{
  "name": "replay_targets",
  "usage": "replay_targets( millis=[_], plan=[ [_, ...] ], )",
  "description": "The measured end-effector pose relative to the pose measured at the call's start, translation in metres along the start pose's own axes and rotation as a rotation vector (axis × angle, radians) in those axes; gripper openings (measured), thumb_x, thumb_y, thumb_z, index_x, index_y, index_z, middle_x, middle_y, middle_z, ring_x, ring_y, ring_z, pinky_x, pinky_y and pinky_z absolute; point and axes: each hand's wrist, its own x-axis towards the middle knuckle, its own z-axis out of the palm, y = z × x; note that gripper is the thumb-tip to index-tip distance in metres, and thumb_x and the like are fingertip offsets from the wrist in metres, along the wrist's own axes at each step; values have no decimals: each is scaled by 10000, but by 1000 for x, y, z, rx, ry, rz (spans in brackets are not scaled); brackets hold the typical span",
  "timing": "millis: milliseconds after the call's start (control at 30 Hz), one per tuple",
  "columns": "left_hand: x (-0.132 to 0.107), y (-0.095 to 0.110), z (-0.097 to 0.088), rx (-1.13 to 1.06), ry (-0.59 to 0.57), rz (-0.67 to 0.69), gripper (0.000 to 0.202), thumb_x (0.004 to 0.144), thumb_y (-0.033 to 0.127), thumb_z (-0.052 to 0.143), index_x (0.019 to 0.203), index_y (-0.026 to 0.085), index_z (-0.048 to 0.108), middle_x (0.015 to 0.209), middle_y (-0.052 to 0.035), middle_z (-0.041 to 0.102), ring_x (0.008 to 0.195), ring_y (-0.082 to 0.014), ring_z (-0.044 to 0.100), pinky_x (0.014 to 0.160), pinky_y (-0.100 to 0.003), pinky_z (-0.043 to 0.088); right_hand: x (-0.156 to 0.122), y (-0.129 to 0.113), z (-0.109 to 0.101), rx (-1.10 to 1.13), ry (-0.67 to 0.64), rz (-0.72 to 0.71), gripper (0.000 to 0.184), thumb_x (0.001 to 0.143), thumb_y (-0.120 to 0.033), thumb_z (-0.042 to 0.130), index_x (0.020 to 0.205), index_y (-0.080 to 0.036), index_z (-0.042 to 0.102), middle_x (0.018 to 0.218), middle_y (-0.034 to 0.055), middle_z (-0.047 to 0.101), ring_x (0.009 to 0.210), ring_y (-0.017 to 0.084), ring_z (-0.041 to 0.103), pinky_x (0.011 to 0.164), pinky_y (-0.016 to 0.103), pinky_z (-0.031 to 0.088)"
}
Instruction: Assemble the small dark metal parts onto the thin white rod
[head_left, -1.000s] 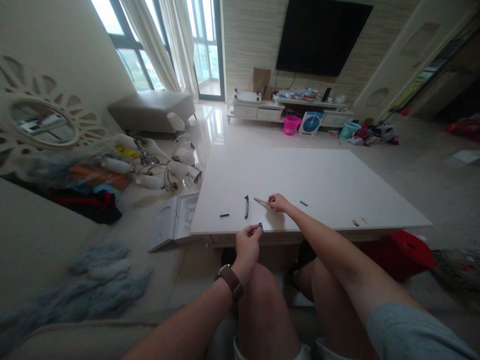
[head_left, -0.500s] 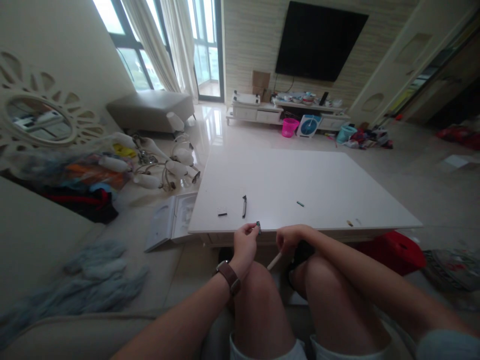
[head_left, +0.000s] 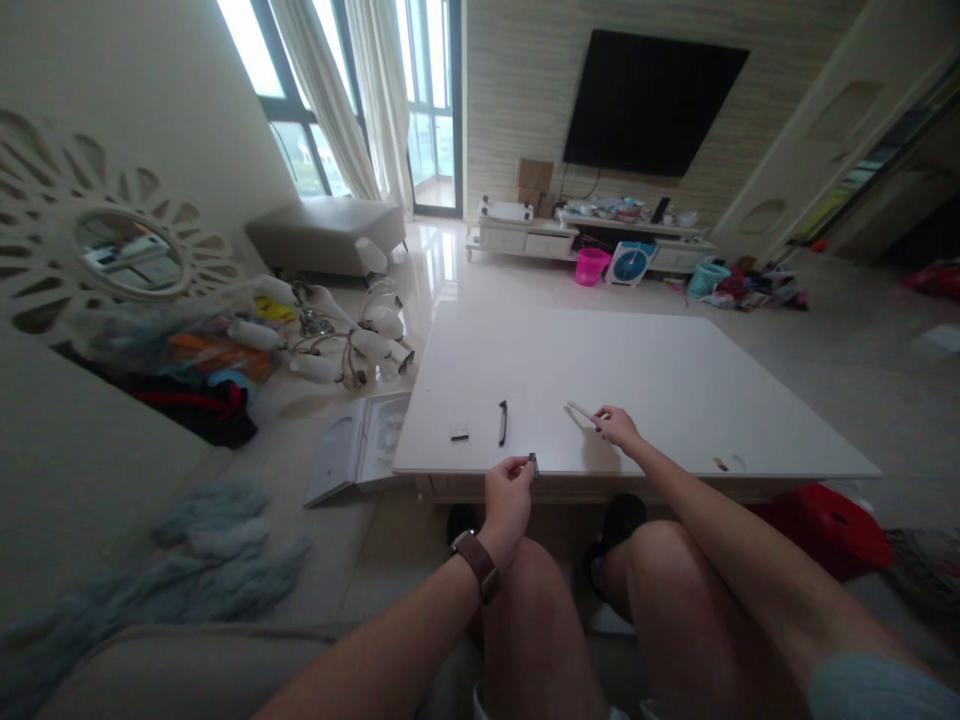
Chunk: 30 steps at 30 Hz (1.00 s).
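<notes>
My left hand [head_left: 508, 492], with a brown-strapped watch on the wrist, pinches a small dark razor cartridge [head_left: 533, 465] at the table's front edge. Over the white table [head_left: 675, 370], my right hand [head_left: 618, 427] grips a thin white stick [head_left: 583, 411], its free end pointing left and away from me. What kind of stick it is I cannot make out. A razor [head_left: 502, 424] with a dark, slim handle lies on the table beyond my left hand. Left of it is a small dark strip [head_left: 459, 438] with something clear beside it.
Near the table's right front lies a small brown-and-dark piece [head_left: 721, 464]. An open white box [head_left: 337, 450] and a chandelier [head_left: 349, 345] are on the floor to the left. A red object [head_left: 832, 530] stands by the table's right front corner.
My right hand has risen from beside my knee to above the table, bringing the white stick up. It now covers the spot where a small greenish strip lay. My left hand still holds the cartridge.
</notes>
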Motion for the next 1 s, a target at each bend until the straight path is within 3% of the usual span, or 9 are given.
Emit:
replay_targets(
  millis=[167, 300, 367, 433, 533, 633, 733, 867, 1000],
  plan=[
    [1, -1, 1, -8, 8, 14, 410, 607, 478, 813, 811, 125, 771, 646, -41, 638, 597, -130, 523, 562, -244, 374, -21, -11, 23, -50, -243, -64, 157, 829, -282, 637, 843, -152, 723, 661, 54, 667, 573, 141, 553, 548, 244, 401],
    [0, 0, -1, 21, 2, -3, 424, 617, 496, 814, 825, 128, 773, 616, -26, 618, 557, -120, 501, 535, -241, 366, -62, -26, 40, -132, -717, -140, 188, 525, -175, 841, 681, -152, 740, 595, 1, 675, 561, 147, 580, 556, 239, 407],
    [-1, 1, -2, 40, -9, -2, 441, 627, 512, 810, 846, 130, 777, 607, -24, 615, 549, -119, 500, 527, -238, 365, -75, -34, 38, -236, -952, -267, 136, 606, -188, 784, 738, -164, 763, 630, -4, 688, 583, 143, 579, 572, 239, 398],
    [-2, 4, -3, 56, -9, 10, 454, 627, 519, 811, 855, 128, 779, 602, -25, 615, 552, -122, 507, 532, -240, 376, -79, -41, 28, -235, -855, -383, 142, 726, -214, 693, 834, -172, 775, 716, 9, 706, 642, 141, 583, 605, 237, 395],
    [-5, 8, -4, 64, -17, 28, 459, 633, 524, 808, 864, 128, 780, 608, -30, 623, 560, -127, 518, 542, -243, 389, -76, -46, 6, -153, -480, -420, 223, 837, -312, 620, 904, -159, 768, 802, 45, 702, 712, 156, 581, 650, 249, 395],
    [-7, 9, -4, 57, -35, 24, 453, 643, 515, 805, 874, 126, 778, 625, -33, 632, 553, -121, 514, 542, -243, 388, -79, -51, -15, -3, -165, -393, 369, 922, -439, 522, 899, -148, 748, 731, 39, 643, 681, 159, 537, 631, 264, 367],
    [-8, 8, -4, 48, -32, 15, 441, 646, 501, 809, 872, 125, 776, 614, -30, 626, 545, -119, 510, 540, -244, 383, -97, -68, -33, 173, 36, -408, 467, 975, -507, 421, 876, -158, 715, 613, -7, 521, 600, 142, 452, 589, 264, 325],
    [-4, 11, -5, 31, -4, -7, 410, 644, 485, 813, 833, 124, 769, 592, -26, 612, 548, -125, 513, 552, -253, 384, -122, -102, -46, 165, -54, -579, 429, 991, -497, 434, 808, -180, 657, 608, -22, 504, 587, 127, 431, 585, 251, 318],
    [5, 26, -6, -21, 67, -14, 415, 656, 476, 809, 857, 117, 759, 591, -13, 604, 534, -111, 483, 555, -256, 368, -124, -114, -38, 67, -89, -659, 439, 1000, -483, 438, 695, -186, 545, 593, -27, 474, 583, 119, 416, 586, 251, 299]
  ],
)
